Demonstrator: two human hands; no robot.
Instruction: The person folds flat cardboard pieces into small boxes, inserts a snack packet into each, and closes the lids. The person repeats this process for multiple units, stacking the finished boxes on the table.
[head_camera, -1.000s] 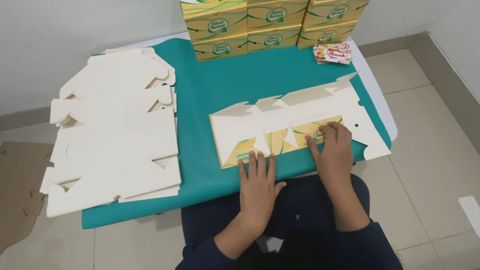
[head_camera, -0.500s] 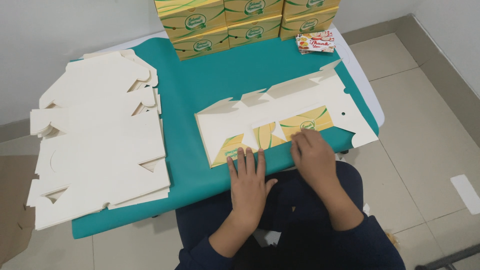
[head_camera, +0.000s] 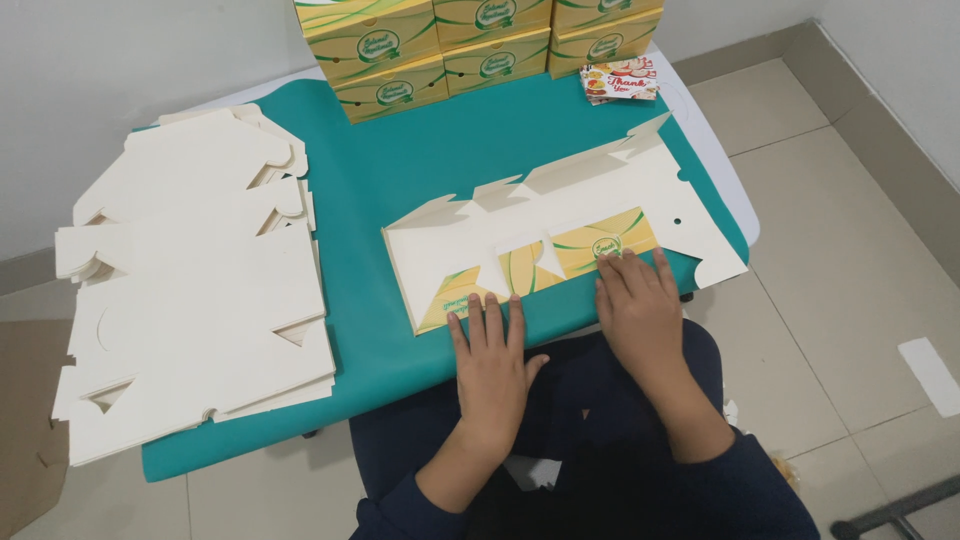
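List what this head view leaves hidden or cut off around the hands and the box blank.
- Near edge of the flat box blank: partly covered by the left hand and right hand.
- Folded yellow boxes: tops cut off by the upper frame edge.
- Stack of blanks: its count is unreadable, since the sheets overlap.
- Green table cover: the tabletop beneath is mostly hidden.

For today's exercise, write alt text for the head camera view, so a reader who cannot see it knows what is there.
A person's left hand and right hand press flat on the folded near edge of an unfolded cardboard box blank on a teal-covered table. A stack of flat blanks lies to the left, and finished yellow boxes line the far edge.
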